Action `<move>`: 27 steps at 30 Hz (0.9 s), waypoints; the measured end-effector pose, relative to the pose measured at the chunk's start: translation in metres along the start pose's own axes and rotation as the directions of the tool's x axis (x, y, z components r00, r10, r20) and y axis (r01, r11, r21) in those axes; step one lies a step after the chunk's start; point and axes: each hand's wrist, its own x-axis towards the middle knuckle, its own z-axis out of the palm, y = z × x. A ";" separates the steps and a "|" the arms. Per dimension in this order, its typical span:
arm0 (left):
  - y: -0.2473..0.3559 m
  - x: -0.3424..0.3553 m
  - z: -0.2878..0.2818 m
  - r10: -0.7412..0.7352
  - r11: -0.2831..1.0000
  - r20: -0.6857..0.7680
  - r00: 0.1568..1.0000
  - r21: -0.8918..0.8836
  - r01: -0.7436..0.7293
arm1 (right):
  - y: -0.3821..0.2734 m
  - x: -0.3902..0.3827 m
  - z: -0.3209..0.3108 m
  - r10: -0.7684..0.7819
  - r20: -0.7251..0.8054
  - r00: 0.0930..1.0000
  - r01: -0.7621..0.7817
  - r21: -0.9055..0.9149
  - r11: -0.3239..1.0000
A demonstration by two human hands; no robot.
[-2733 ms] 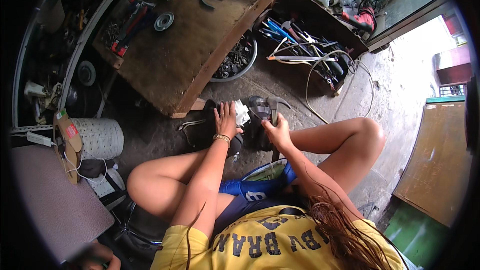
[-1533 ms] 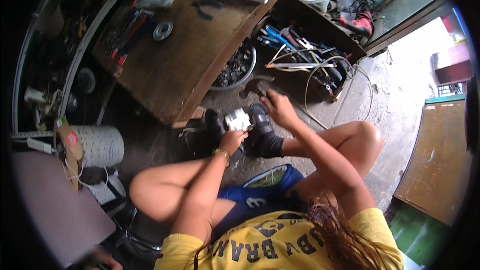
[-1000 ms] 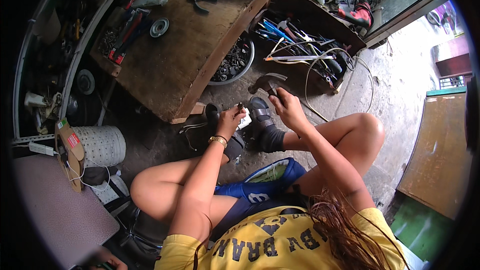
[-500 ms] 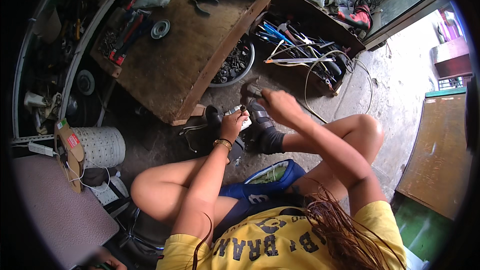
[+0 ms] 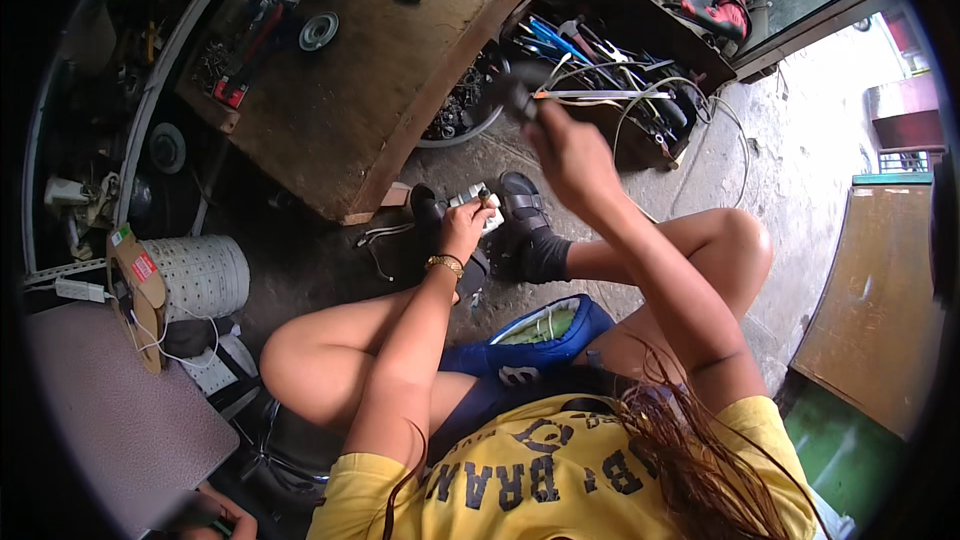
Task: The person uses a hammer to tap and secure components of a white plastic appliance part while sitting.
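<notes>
My left hand (image 5: pixel 462 232) pinches a short dark metal rod (image 5: pixel 483 196) upright against a white plastic piece (image 5: pixel 491 224) on the floor between my sandaled feet (image 5: pixel 518 198). Above and to the right, my blurred right hand (image 5: pixel 570 155) grips a hammer (image 5: pixel 515 92), its head lifted over the area by the metal bowl of small parts (image 5: pixel 480 128). The underside of the white piece, and whatever it rests on, is hidden. A blue padded item (image 5: pixel 535 335) lies between my legs.
A wooden bench (image 5: pixel 330 130) with tools, a tool box (image 5: pixel 690 70) with cables, a red power tool (image 5: pixel 720 20), perforated white bucket (image 5: pixel 210 280), cushioned seat (image 5: pixel 140 410), and brown board (image 5: pixel 870 290) surround me. Another person's hand (image 5: pixel 228 515) shows at lower left.
My right hand and hammer swing up and away from the white piece, now higher and blurred. Earlier my left hand lay flat on the piece; now it pinches the rod over it.
</notes>
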 end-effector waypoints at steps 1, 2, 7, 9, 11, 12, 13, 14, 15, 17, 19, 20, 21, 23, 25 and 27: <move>0.006 0.002 -0.003 -0.012 1.000 0.017 1.000 0.007 0.012 | -0.007 0.010 -0.011 -0.030 -0.113 0.993 0.037 0.061 0.997; 0.006 0.002 -0.002 0.017 1.000 0.016 1.000 -0.008 -0.017 | -0.012 0.016 -0.017 -0.054 -0.226 0.973 0.082 0.119 0.989; 0.009 0.004 0.011 0.095 0.994 0.062 0.993 0.056 -0.099 | 0.047 -0.048 0.052 0.121 0.307 0.944 -0.060 -0.203 0.977; -0.001 0.010 0.011 0.139 0.975 0.035 0.990 0.170 -0.143 | 0.047 -0.041 0.050 0.069 0.169 0.983 -0.046 -0.138 0.989; -0.007 -0.007 0.010 0.143 0.988 -0.018 0.990 0.056 -0.141 | 0.011 -0.027 0.021 0.026 0.026 0.999 -0.025 -0.040 0.999; 0.003 -0.008 0.006 0.102 0.994 -0.007 0.995 0.032 -0.102 | -0.008 -0.017 0.003 0.015 -0.049 0.999 -0.012 0.065 0.998; -0.001 -0.009 0.006 0.108 0.989 0.013 0.994 0.104 -0.109 | -0.009 -0.021 0.005 -0.008 -0.141 0.990 0.025 0.120 0.992; -0.003 -0.006 0.007 0.123 0.977 0.028 0.992 0.170 -0.126 | -0.005 -0.026 0.009 -0.033 -0.238 0.971 0.073 0.162 0.984; 0.002 -0.006 0.010 0.156 0.984 -0.004 0.988 0.084 -0.155 | 0.010 -0.040 0.021 0.010 -0.091 0.996 -0.006 0.048 0.999; -0.006 -0.013 0.013 0.104 0.984 0.069 0.992 0.139 -0.113 | 0.056 -0.081 0.061 0.135 0.220 0.966 -0.107 -0.135 0.985; -0.033 -0.035 0.019 -0.089 0.918 0.153 0.984 0.396 0.021 | 0.077 -0.116 0.078 0.253 0.337 0.907 -0.205 -0.173 0.963; -0.058 -0.044 0.023 0.343 0.877 0.123 0.931 0.313 -0.365 | 0.080 -0.114 0.082 0.274 0.311 0.910 -0.244 -0.133 0.961; -0.046 -0.042 0.031 0.377 0.844 0.225 0.899 0.316 -0.433 | 0.095 -0.120 0.095 0.240 0.100 0.966 -0.239 -0.014 0.971; -0.027 -0.072 0.044 0.414 0.776 0.392 0.822 0.320 -0.544 | 0.077 -0.103 0.076 0.353 0.058 0.934 -0.357 0.113 0.927; -0.004 -0.067 0.051 0.534 0.718 0.358 0.766 0.286 -0.634 | 0.080 -0.083 0.056 0.363 0.017 0.932 -0.362 0.146 0.921; 0.002 -0.048 0.043 0.433 0.875 0.065 0.899 0.208 -0.437 | 0.088 -0.076 0.043 0.385 0.024 0.922 -0.383 0.193 0.904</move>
